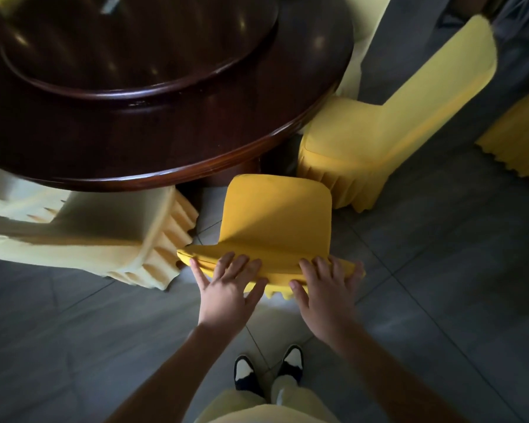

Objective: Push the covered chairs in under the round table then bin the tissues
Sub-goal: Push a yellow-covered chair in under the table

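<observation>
A yellow-covered chair stands right in front of me, its seat pointing at the dark round wooden table. The seat's front edge lies just at the table rim. My left hand and my right hand both rest on the top of its backrest, fingers curled over the top edge and spread. A second covered chair stands to the left, its seat partly under the table. A third covered chair stands to the right, beside the table edge. No tissues or bin are visible.
A raised round turntable sits on the tabletop. Another yellow cover shows at the far right edge. The floor is grey tile. My two shoes stand just behind the middle chair.
</observation>
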